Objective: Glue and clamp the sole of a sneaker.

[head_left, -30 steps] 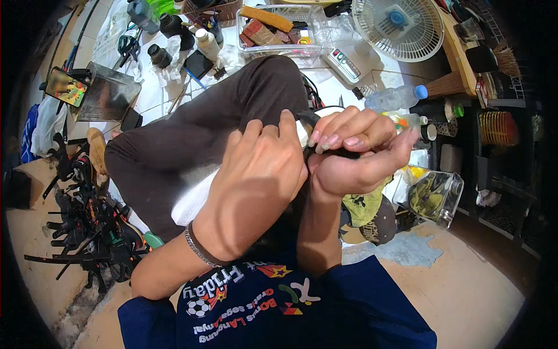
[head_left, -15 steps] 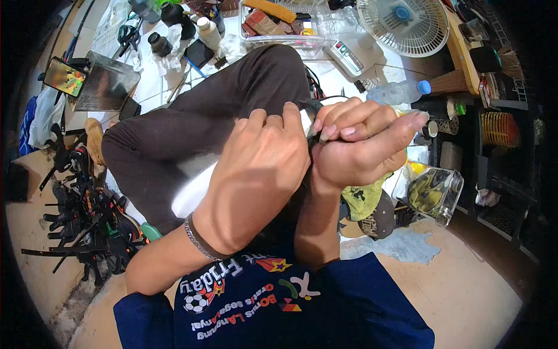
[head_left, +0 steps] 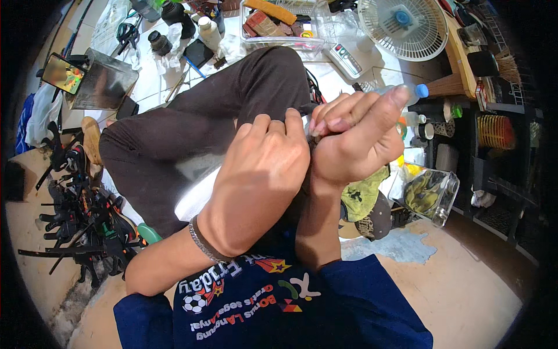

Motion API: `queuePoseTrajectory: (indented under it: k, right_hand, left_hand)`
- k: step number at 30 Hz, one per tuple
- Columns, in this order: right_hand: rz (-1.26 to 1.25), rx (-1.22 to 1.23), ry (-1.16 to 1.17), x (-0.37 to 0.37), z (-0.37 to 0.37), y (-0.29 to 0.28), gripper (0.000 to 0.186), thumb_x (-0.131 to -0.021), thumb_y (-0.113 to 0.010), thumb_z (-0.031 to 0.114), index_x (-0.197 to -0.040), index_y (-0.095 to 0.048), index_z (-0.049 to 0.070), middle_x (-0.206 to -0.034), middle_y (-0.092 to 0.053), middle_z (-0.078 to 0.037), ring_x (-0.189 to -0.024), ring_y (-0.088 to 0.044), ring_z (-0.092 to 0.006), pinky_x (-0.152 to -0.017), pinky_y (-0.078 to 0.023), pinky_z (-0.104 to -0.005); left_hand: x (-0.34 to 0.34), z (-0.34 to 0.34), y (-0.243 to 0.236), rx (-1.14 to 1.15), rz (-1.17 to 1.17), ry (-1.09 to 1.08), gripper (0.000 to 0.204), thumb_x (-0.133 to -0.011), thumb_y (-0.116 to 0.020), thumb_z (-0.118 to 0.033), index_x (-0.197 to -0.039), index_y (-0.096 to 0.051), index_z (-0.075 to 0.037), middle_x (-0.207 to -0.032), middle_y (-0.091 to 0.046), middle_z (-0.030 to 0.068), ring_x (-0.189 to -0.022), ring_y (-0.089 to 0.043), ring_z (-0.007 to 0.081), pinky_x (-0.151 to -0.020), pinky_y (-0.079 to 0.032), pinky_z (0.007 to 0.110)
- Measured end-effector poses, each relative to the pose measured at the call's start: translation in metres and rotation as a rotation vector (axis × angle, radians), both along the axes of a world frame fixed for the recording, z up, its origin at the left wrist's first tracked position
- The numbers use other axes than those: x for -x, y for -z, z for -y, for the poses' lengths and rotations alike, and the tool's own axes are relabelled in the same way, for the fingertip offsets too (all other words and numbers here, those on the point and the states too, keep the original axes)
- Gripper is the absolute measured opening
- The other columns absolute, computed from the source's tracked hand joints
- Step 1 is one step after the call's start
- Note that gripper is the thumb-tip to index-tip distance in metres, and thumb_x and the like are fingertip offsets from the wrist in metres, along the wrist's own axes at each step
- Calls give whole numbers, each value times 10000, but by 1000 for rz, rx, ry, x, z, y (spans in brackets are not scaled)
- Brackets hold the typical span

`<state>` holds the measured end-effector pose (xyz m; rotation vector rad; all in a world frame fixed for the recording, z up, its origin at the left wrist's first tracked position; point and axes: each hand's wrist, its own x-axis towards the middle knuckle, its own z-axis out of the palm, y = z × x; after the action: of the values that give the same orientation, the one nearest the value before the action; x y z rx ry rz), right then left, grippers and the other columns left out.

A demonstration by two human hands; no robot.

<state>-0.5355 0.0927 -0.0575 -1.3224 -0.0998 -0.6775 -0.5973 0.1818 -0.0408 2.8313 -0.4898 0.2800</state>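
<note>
In front of my lap, my left hand (head_left: 261, 160) shows its back, with the fingers curled over and their tips out of sight. Beside it, my right hand (head_left: 356, 131) is closed, its fingers folded in toward the left hand and the thumb raised. A small dark piece (head_left: 306, 109) shows in the gap between the two hands. Most of whatever they grip is hidden behind the fingers, so its kind cannot be told. My crossed leg in dark trousers (head_left: 192, 125) lies just beyond the hands.
Several black clamps (head_left: 87, 215) lie on the left, below a phone (head_left: 63, 74). A clear box of blocks (head_left: 282, 43), a white power strip (head_left: 345, 60) and a fan (head_left: 402, 29) stand at the back. On the right are a bottle (head_left: 419, 92), a clear container (head_left: 430, 195) and a dark rack (head_left: 508, 168).
My right hand has turned, so its thumb points more upward. The white bit that showed between the hands is now out of sight. My left hand has barely moved.
</note>
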Motion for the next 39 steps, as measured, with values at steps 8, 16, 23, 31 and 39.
queuePoseTrajectory:
  k: [8, 16, 23, 31, 39]
  right_hand:
    - [-127, 46, -304, -3, 21, 4, 557, -1070, -260, 394, -662, -413, 46, -543, -479, -122, -449, -464, -199, -458, -452, -326]
    - [-114, -17, -486, -2, 37, 3, 668, -1033, -195, 547, -854, -533, 0, -760, -597, -185, -679, -604, -278, -680, -545, -407]
    - [70, 219, -318, -6, 104, -2, 758, -947, -389, 692, -1085, -586, -27, -1137, -593, -228, -1047, -624, -297, -900, -524, -417]
    - [69, 620, -896, -34, 46, -14, 702, -651, -906, 271, -1230, -622, -5, -1226, -669, -134, -1130, -645, -255, -974, -492, -368]
    - [246, 722, -936, -37, -17, -57, 738, -561, -966, 240, -1148, -622, -47, -1119, -693, -172, -1010, -714, -286, -904, -561, -370]
  left_hand:
    - [8, -5, 0, 24, -76, -36, 496, -817, -716, -164, -1217, -569, 89, -928, -644, 166, -931, -606, 313, -912, -485, 362]
    - [4, -7, -8, -5, -151, -49, 538, -795, -734, -210, -1227, -582, 71, -925, -661, 180, -989, -626, 326, -901, -490, 371]
    - [9, -48, -12, 414, -206, -95, 513, -731, -772, -116, -1192, -612, 43, -943, -667, 203, -857, -662, 335, -765, -524, 394]
    - [44, -107, -12, 744, -317, -193, 320, -758, -789, -154, -956, -621, 33, -821, -630, 204, -676, -648, 333, -598, -498, 385]
    - [66, -132, -20, 1186, -237, -307, 252, -763, -778, -75, -968, -694, 46, -845, -691, 88, -766, -627, 124, -688, -489, 271]
